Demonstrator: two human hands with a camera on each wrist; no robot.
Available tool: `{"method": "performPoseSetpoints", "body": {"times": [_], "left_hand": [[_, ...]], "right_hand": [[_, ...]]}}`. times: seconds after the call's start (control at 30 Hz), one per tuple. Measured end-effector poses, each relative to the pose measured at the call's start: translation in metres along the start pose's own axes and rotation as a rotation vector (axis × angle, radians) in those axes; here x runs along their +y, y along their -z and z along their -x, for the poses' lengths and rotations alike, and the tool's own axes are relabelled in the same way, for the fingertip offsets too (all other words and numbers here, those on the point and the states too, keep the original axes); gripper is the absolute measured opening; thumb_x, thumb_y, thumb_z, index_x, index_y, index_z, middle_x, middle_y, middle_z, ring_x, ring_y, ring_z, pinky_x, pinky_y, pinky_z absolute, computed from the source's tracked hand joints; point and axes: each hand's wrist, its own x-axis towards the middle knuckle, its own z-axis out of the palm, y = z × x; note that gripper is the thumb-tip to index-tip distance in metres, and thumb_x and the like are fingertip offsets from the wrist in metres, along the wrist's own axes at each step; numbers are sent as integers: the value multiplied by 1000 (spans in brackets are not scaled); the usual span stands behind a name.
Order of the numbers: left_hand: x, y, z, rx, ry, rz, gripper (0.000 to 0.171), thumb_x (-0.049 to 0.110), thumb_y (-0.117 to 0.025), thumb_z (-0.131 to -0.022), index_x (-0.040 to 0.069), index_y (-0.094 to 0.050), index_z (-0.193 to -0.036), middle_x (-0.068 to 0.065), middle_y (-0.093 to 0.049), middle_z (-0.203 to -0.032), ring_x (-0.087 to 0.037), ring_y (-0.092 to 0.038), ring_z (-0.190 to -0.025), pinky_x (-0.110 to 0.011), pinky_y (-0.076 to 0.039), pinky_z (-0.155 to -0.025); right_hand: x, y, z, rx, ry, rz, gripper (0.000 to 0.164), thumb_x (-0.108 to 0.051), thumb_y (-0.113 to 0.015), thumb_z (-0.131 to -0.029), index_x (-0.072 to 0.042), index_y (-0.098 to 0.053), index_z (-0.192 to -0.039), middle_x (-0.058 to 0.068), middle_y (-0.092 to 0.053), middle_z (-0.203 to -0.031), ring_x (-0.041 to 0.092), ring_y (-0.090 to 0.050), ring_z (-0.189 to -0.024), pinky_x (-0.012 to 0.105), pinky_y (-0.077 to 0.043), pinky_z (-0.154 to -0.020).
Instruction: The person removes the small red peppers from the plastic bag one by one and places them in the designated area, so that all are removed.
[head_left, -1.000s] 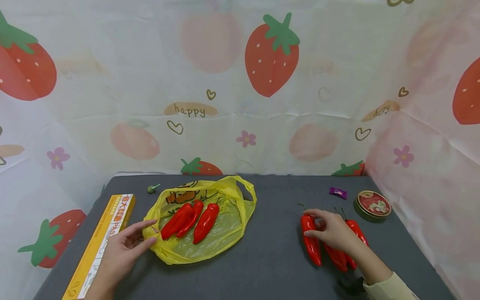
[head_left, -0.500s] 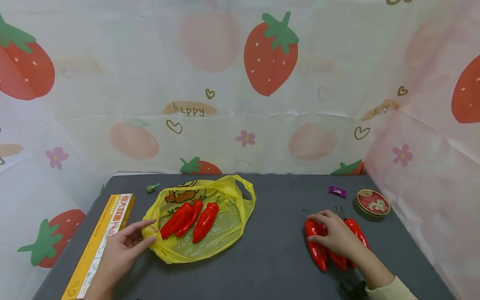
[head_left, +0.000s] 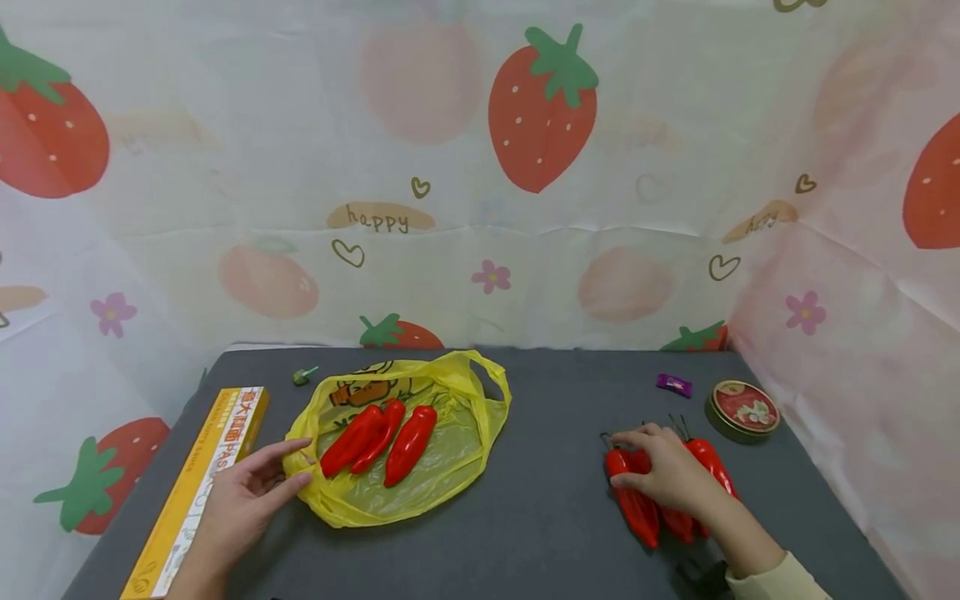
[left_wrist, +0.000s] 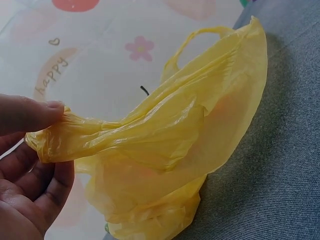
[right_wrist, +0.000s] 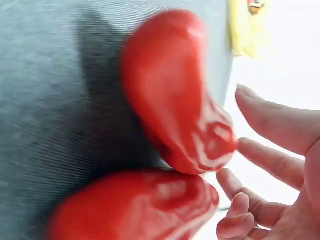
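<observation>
On the left, a yellow plastic bag [head_left: 450, 500] lies with its mouth spread and three red chili peppers [head_left: 411, 446] in it. My left hand [head_left: 243, 508] pinches the gathered left rim of the bag [left_wrist: 150, 130] between thumb and fingers. Over on the right, more red peppers lie side by side on the dark cloth, partly under my right hand [head_left: 667, 467]. The leftmost red pepper [head_left: 636, 508] is nearest its fingers. In the right wrist view, the thumb stands apart from this pepper [right_wrist: 165, 85], while a fingertip is at its stem end.
A yellow pasta box [head_left: 198, 492] lies left of the bag, partly behind the left arm. A small green stemmed item [head_left: 302, 377] sits at the back left. A purple wrapped sweet [head_left: 674, 385] and a round red-lidded tin [head_left: 744, 411] are at the back right.
The leftmost loose pepper has shifted right, against the others, and slightly nearer. My right hand has moved a little right along with it. The left hand keeps its place on the bag.
</observation>
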Motion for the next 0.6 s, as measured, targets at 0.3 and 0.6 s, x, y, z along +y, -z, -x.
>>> {"method": "performPoseSetpoints", "body": {"times": [0.3,0.6], "left_hand": [[-1,0,1,5,3,-9,40,15,-75,-92,1,-65,-129,7,-71,-117,-4,-67,-93,-17,-57,-79],[-2,-1,0,11,-1,-9,40,14,-74,-93,1,-65,-129,12,-70,-117,-1,-66,-93,-17,-57,-79]], "right_hand": [[-20,12,-13,76,106,-102,49,-38,-79,-87,-19,-66,-130,10,-63,-121,23,-52,-92,34,-46,-70],[-48,4,-34,105,162,-150,47,-38,-80,-87,-23,-67,-129,-1,-63,-116,25,-54,-97,32,-46,-72]]}}
